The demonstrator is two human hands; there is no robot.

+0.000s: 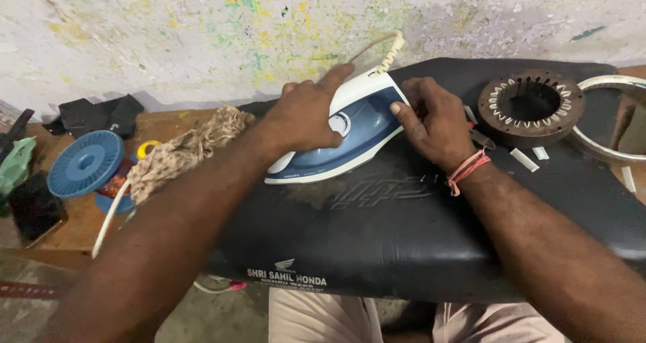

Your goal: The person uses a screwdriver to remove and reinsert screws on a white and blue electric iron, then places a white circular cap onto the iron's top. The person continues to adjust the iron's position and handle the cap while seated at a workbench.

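Blue-and-white electric iron [350, 131] on its side, cream cord, both hands gripping

Glossy plastic iron [350, 131]; matt black vinyl seat [404, 222]; rusty metal stator [531, 107].

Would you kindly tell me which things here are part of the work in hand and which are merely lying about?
In hand:
- iron, lying on the black seat
- left hand on its body
- right hand at its rear end
- iron's cord

Lying about:
- slotted metal ring
- metal hoop
- blue spool
- rag
- white strips
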